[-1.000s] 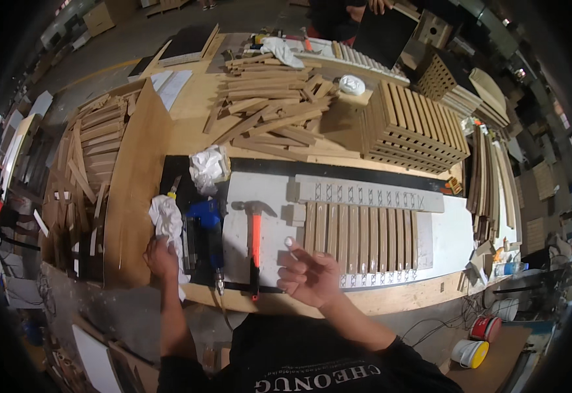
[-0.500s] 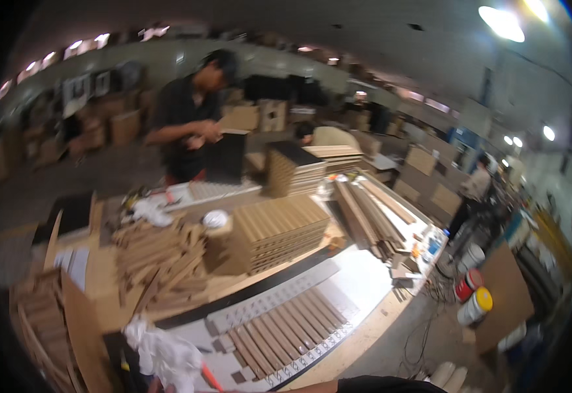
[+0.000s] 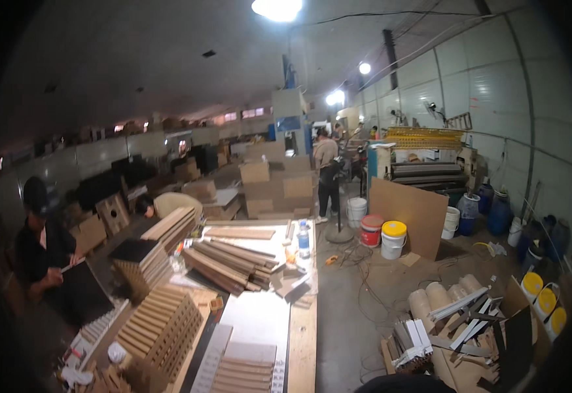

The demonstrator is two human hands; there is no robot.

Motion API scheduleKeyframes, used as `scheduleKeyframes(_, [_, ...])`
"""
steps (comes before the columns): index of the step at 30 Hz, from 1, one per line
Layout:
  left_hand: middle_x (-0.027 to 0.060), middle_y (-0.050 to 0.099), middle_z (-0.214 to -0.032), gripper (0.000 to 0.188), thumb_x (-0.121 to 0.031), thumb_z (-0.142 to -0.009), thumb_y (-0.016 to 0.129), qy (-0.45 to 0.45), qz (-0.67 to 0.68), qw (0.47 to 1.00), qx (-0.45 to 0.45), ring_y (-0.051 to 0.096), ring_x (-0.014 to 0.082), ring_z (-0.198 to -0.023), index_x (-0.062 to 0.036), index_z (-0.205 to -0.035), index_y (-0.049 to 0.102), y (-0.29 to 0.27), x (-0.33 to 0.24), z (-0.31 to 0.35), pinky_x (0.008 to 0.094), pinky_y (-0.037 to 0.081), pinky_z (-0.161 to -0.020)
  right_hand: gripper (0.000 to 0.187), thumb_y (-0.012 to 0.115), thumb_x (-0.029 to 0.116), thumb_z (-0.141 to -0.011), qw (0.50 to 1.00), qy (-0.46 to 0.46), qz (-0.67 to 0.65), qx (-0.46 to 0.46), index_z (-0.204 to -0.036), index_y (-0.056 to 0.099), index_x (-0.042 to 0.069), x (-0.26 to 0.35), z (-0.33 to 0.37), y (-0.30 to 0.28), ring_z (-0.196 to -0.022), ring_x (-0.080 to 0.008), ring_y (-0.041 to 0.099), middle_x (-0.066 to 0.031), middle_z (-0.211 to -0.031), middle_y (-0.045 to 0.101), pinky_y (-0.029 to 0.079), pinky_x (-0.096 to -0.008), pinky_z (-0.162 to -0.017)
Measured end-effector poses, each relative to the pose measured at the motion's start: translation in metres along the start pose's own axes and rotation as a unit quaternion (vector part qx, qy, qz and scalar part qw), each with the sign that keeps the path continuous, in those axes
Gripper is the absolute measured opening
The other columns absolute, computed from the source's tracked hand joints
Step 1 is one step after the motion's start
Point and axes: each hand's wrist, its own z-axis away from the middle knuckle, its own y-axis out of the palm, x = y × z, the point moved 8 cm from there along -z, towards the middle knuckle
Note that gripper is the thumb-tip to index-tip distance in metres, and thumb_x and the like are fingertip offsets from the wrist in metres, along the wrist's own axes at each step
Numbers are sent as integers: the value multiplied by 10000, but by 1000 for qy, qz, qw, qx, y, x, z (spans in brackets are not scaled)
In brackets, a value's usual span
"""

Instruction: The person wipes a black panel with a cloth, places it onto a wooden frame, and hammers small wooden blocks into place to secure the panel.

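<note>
Neither of my hands is in view. A dark rounded shape, perhaps my sleeve, shows at the lower edge. Closest to me on the workbench (image 3: 302, 347) lies a row of brown wooden strips (image 3: 243, 374) beside a pale slotted strip (image 3: 213, 354). Left of it stands a stack of grooved wooden panels (image 3: 161, 321). Farther back, a pile of long brown strips (image 3: 224, 265) lies near a clear water bottle (image 3: 303, 241) with a blue cap.
At the left a co-worker (image 3: 44, 255) holds a dark panel (image 3: 80, 291). Cables and lidded buckets (image 3: 393, 241) stand or lie on the floor right of the bench. A heap of offcuts (image 3: 459, 327) is at the lower right. Another person (image 3: 326, 170) stands farther back.
My view has swung right and up. The white cloth and my forearm at the lower edge have gone out of the picture; the offcut heap has come into it.
</note>
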Motion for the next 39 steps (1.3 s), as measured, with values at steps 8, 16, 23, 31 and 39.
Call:
scheduleKeyframes(8, [193, 632, -1046, 407, -319, -923, 558, 67, 7, 994, 87, 573, 347, -1011, 69, -1005, 650, 104, -54, -40, 450, 450, -891, 351, 739, 182, -821, 959, -173, -145, 170, -1091, 596, 9, 124, 128, -66, -799, -148, 619, -66, -887, 649, 514, -249, -690])
scheduleKeyframes(16, [191, 632, -1044, 398, -310, -915, 568, 69, -54, 993, 83, 574, 347, -1006, 67, -1013, 647, 175, -86, -60, 449, 450, -889, 326, 714, 257, -843, 969, 77, 234, -17, -1005, 656, -19, 155, 232, -102, -803, -177, 625, -70, -849, 669, 506, -347, -705])
scheduleKeyframes(23, [189, 632, -1042, 391, -303, -909, 577, 59, -111, 990, 65, 576, 347, -1002, 66, -1020, 644, 203, -106, -61, 448, 450, -887, 482, 678, 335, -860, 976, -216, 31, -21, -1223, 591, 31, 208, 292, -136, -724, -148, 571, -64, -836, 618, 462, -288, -672])
scheduleKeyframes(31, [187, 632, -1040, 384, -294, -901, 587, 52, -167, 984, 32, 577, 346, -997, 64, -1028, 641, 206, -110, -61, 447, 451, -885, 572, 683, 249, -875, 992, -83, 12, 99, -1351, 460, 24, 160, 258, -139, -642, -46, 480, 1, -753, 535, 387, -193, -585])
scheduleKeyframes(39, [185, 632, -1038, 379, -286, -894, 598, 31, -212, 977, -20, 578, 346, -993, 62, -1036, 638, 158, -117, -25, 446, 451, -883, 654, 701, 246, -863, 980, -48, -17, 191, -1405, 394, 45, 121, 225, -112, -640, -44, 476, 2, -779, 536, 383, -185, -587])
